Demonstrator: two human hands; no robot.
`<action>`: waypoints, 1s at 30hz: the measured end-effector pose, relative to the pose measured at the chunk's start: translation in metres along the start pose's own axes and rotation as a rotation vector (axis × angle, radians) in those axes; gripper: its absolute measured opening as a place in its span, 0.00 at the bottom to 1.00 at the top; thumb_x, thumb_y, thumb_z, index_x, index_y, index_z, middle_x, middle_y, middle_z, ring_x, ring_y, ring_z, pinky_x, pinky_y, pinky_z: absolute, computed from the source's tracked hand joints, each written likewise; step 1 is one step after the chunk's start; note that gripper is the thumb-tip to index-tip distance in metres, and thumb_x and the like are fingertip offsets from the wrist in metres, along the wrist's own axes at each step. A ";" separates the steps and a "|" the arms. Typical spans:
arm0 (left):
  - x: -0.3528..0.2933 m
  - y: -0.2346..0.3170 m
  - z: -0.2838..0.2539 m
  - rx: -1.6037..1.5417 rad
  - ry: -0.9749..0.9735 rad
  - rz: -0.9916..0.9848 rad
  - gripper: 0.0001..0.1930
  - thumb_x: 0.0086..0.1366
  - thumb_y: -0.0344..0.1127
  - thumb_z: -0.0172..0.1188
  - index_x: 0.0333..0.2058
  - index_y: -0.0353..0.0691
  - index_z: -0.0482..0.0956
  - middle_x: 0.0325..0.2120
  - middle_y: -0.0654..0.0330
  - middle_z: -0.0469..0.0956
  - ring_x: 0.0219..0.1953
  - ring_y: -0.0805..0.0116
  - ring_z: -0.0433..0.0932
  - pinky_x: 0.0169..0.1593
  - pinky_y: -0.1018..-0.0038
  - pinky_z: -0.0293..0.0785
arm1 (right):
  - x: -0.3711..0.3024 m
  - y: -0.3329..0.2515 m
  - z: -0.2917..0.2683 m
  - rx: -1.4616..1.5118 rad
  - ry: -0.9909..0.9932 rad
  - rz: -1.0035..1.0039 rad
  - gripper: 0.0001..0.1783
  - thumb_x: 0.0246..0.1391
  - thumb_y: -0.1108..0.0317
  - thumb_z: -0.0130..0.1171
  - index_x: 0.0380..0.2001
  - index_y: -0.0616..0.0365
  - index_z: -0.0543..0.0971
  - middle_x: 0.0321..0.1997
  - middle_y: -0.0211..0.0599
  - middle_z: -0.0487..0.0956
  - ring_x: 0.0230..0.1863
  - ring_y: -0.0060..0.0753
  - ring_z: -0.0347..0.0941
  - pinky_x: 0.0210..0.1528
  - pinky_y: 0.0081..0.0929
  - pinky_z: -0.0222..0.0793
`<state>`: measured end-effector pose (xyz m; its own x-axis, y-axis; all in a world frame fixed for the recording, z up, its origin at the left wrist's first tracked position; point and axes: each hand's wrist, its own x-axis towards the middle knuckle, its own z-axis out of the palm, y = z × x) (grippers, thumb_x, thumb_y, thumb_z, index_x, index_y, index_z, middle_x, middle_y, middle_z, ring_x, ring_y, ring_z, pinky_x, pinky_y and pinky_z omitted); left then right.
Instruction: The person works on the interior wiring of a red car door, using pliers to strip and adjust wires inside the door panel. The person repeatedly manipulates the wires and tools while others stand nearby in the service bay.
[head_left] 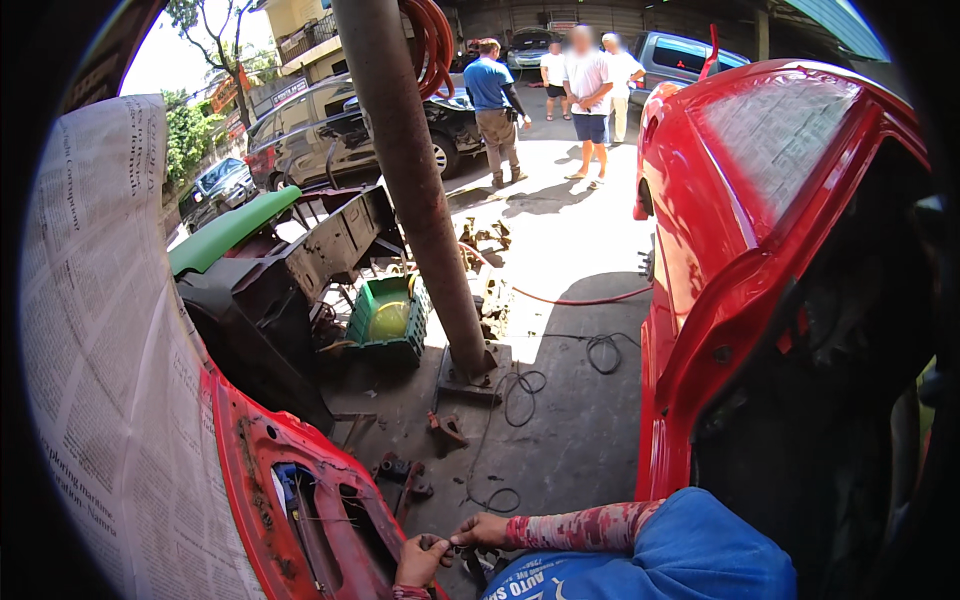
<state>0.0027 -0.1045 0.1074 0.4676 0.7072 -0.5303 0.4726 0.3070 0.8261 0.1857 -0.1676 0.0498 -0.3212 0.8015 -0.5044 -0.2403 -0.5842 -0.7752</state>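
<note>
My left hand [421, 559] and my right hand [483, 530] meet low in the view, in front of my body. Thumb and fingers of both are pinched together, almost touching each other. Whatever small thing lies between the fingertips is too tiny to make out. Close beside my left hand is a red car door [262, 470], its inner side showing open cut-outs. Newspaper sheets [110, 350] cover the part of it toward the left rim. A patterned red sleeve covers my right forearm [585, 525].
On the right stands a red car body [690, 260] with its side window papered over. A rusty post [420, 190] rises mid-view, near a green crate [388, 345], a removed dark car part [260, 310] and a looped cable [525, 385]. Several people [588, 90] stand farther off.
</note>
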 end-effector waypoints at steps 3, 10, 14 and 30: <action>0.000 0.000 0.003 0.068 0.058 0.108 0.05 0.60 0.28 0.61 0.30 0.31 0.78 0.23 0.57 0.80 0.21 0.71 0.78 0.25 0.77 0.74 | 0.009 0.008 -0.001 0.055 -0.020 -0.032 0.15 0.58 0.57 0.60 0.40 0.59 0.81 0.30 0.25 0.79 0.28 0.17 0.72 0.28 0.17 0.65; 0.018 -0.023 0.006 0.128 0.085 0.275 0.05 0.58 0.29 0.62 0.32 0.34 0.80 0.23 0.62 0.78 0.24 0.75 0.75 0.27 0.79 0.73 | 0.019 0.027 0.000 0.412 -0.240 0.030 0.15 0.58 0.58 0.58 0.36 0.60 0.80 0.29 0.28 0.77 0.29 0.23 0.71 0.30 0.22 0.65; 0.015 -0.020 0.006 0.024 0.059 0.217 0.05 0.58 0.29 0.62 0.31 0.34 0.80 0.22 0.61 0.78 0.21 0.75 0.75 0.25 0.78 0.71 | 0.010 0.018 -0.007 0.256 -0.299 0.103 0.16 0.60 0.54 0.57 0.42 0.55 0.78 0.29 0.24 0.76 0.27 0.17 0.67 0.29 0.17 0.62; 0.004 -0.009 0.017 0.367 0.238 -0.026 0.05 0.56 0.28 0.64 0.25 0.33 0.79 0.17 0.59 0.79 0.16 0.72 0.77 0.22 0.74 0.72 | 0.022 0.028 0.014 -0.420 0.175 -0.176 0.13 0.45 0.60 0.65 0.29 0.59 0.84 0.24 0.35 0.82 0.28 0.30 0.79 0.33 0.30 0.74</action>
<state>0.0131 -0.1151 0.0940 0.2870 0.8426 -0.4556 0.7363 0.1103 0.6676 0.1592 -0.1682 0.0219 -0.1418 0.9140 -0.3801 0.1246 -0.3644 -0.9229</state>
